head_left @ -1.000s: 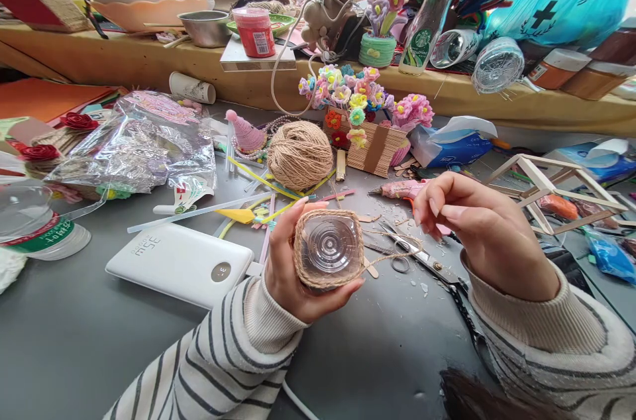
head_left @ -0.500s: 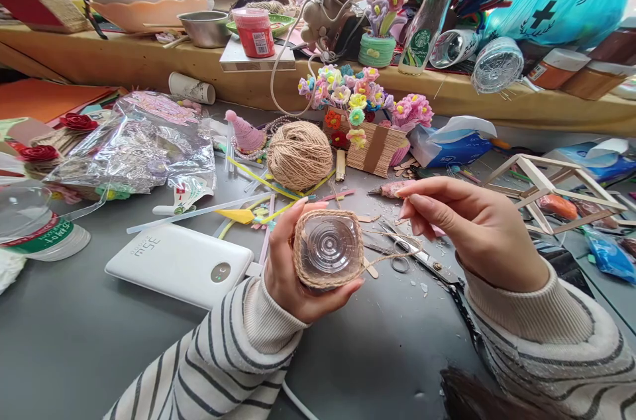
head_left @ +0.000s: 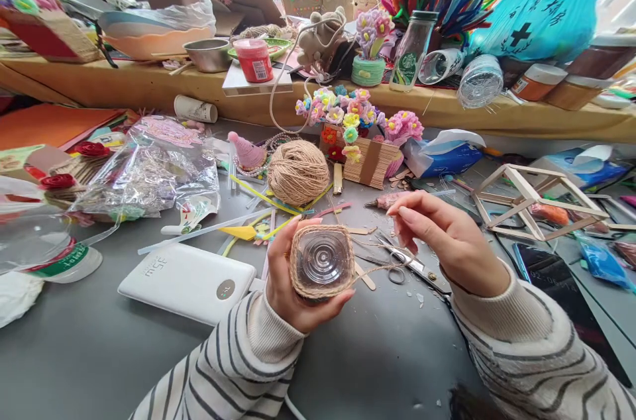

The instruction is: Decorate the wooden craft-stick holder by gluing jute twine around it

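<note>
My left hand (head_left: 293,297) is wrapped round a small clear container (head_left: 324,260), its squarish bottom with ring marks facing me. Jute twine runs round the container's edge, and a loose strand of twine (head_left: 380,267) leads off to the right. My right hand (head_left: 447,238) is raised at the right, thumb and fingertips pinched together, with the strand reaching its curled lower fingers. Beneath that hand lie metal scissors (head_left: 422,272), partly covered. Behind the container sits a ball of twine (head_left: 298,171). A pink-bodied glue gun tip (head_left: 382,201) points left behind my right fingers.
A white power bank (head_left: 186,284) lies left of my hand. At the right are a wooden stick frame (head_left: 534,198) and a dark phone (head_left: 561,294). Bundled craft sticks (head_left: 372,163) stand behind, near crocheted flowers (head_left: 342,112). A cluttered ledge (head_left: 238,92) crosses the back.
The view has shifted slightly, bringing more of the phone into sight at the right. My right hand sits slightly lower and closer to the container, which my left hand still holds.
</note>
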`<state>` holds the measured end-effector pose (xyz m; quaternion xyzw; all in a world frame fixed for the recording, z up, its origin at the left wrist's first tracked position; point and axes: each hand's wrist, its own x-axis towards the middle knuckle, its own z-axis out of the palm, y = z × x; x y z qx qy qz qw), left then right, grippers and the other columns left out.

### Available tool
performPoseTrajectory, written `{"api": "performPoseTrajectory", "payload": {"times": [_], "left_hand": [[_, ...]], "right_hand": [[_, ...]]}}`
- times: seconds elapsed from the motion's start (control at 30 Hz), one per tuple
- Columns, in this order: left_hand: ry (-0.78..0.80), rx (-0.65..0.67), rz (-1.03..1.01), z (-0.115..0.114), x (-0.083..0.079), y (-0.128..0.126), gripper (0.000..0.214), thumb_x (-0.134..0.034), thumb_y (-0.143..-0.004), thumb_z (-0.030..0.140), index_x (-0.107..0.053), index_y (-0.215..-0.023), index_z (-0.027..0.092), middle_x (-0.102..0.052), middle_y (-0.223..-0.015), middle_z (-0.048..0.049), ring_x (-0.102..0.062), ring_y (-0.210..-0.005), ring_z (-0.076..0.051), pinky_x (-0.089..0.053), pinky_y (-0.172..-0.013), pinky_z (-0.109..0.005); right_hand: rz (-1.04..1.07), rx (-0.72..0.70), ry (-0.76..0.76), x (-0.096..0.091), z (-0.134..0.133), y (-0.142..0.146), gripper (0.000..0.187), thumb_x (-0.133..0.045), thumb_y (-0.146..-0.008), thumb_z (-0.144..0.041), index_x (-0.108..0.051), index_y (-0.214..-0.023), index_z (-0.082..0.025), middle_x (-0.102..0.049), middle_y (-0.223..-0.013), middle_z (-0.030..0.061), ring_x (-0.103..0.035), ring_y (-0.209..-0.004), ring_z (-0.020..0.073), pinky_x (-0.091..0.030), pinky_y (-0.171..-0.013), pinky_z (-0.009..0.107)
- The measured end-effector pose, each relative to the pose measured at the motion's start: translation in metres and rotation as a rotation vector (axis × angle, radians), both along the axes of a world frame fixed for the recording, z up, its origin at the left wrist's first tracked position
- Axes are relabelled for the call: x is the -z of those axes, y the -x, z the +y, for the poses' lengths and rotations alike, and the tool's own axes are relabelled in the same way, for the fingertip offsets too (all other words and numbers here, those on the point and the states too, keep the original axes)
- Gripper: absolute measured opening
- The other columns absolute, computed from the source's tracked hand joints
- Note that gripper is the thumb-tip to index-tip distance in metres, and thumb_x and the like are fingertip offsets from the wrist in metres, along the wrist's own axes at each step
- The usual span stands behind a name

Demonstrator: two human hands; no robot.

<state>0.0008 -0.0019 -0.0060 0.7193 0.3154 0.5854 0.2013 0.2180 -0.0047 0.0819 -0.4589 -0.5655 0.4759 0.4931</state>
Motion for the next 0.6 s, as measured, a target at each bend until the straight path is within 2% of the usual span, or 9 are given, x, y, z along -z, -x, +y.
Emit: {"api": "performPoseTrajectory", "payload": {"times": [0.13, 0.23, 0.33, 0.47, 0.6], "left_hand": [[0.019, 0.028, -0.038, 0.004, 0.001, 0.002, 0.101, -0.082, -0.061, 0.032, -0.029, -0.147, 0.023, -0.059, -0.123, -0.0176, -0.064, -0.109, -0.034, -0.052, -0.093, -0.054], [0.066, 0.03, -0.103, 0.007, 0.002, 0.004, 0.096, -0.08, -0.063, 0.036, -0.032, -0.145, 0.022, -0.061, -0.122, -0.0164, -0.064, -0.107, -0.032, -0.051, -0.093, -0.052], [0.129, 0.023, -0.143, 0.01, 0.002, 0.006, 0.089, -0.078, -0.066, 0.035, -0.036, -0.143, 0.021, -0.064, -0.117, -0.0148, -0.065, -0.106, -0.032, -0.051, -0.093, -0.051], [0.151, 0.038, -0.174, 0.011, 0.004, 0.008, 0.087, -0.077, -0.066, 0.035, -0.037, -0.142, 0.021, -0.064, -0.117, -0.0148, -0.066, -0.106, -0.03, -0.051, -0.093, -0.046], [0.163, 0.07, -0.184, 0.012, 0.004, 0.008, 0.085, -0.076, -0.067, 0.035, -0.038, -0.141, 0.02, -0.065, -0.116, -0.0154, -0.066, -0.106, -0.03, -0.051, -0.093, -0.045]], "right_hand": [[0.122, 0.036, 0.097, 0.007, 0.006, 0.004, 0.024, -0.062, -0.079, -0.042, -0.053, -0.074, -0.02, -0.048, -0.056, -0.005, -0.043, -0.047, 0.0089, -0.035, -0.042, 0.021], [0.153, 0.042, 0.115, 0.012, 0.011, 0.005, 0.027, -0.056, -0.077, -0.043, -0.043, -0.065, -0.022, -0.037, -0.051, -0.0078, -0.03, -0.042, 0.007, -0.024, -0.039, 0.021], [0.158, 0.035, 0.121, 0.015, 0.014, 0.006, 0.029, -0.053, -0.075, -0.042, -0.037, -0.061, -0.023, -0.03, -0.05, -0.0099, -0.021, -0.041, 0.0059, -0.019, -0.039, 0.021], [0.156, 0.026, 0.122, 0.015, 0.013, 0.006, 0.032, -0.053, -0.077, -0.044, -0.034, -0.06, -0.024, -0.026, -0.05, -0.0111, -0.016, -0.041, 0.0052, -0.015, -0.039, 0.02], [0.148, 0.025, 0.099, 0.014, 0.012, 0.008, 0.039, -0.057, -0.076, -0.054, -0.037, -0.064, -0.023, -0.027, -0.052, -0.0115, -0.017, -0.042, 0.0048, -0.014, -0.039, 0.021]]}}
